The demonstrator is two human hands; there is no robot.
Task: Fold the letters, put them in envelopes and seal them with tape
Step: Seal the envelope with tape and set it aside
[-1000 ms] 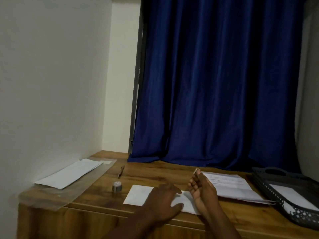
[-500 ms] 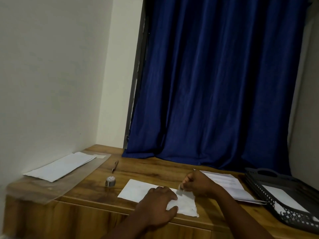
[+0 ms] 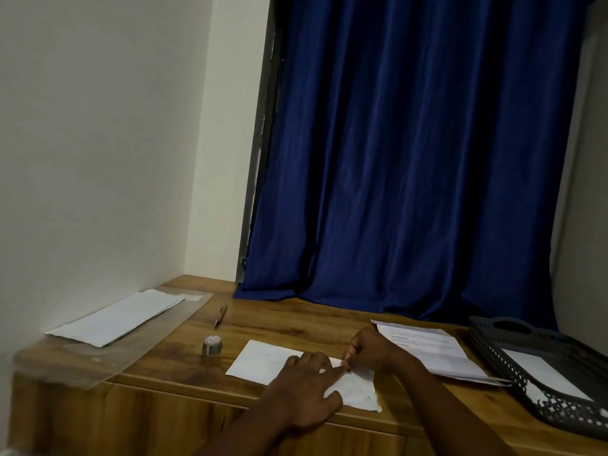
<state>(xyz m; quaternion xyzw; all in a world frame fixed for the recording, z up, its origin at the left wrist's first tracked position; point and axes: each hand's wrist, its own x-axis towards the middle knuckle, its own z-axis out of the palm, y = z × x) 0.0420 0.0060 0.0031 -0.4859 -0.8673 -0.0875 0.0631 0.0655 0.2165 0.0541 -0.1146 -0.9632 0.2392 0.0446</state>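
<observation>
Lying long-axis left–right, envelope [image 3: 263,362]; left hand [image 3: 304,394] flat on it, right hand [image 3: 370,352] fingers pinching it

Two arms come up from the near edge. Both are bare, with no sleeves showing. The left hand [image 3: 306,394] is bare too, with short nails on its fingers. The right hand [image 3: 373,352] is just as bare. Each forearm is long and slim. The light is dim, so small marks are hard to see.

Printed letter [image 3: 424,343] text illegible.
</observation>
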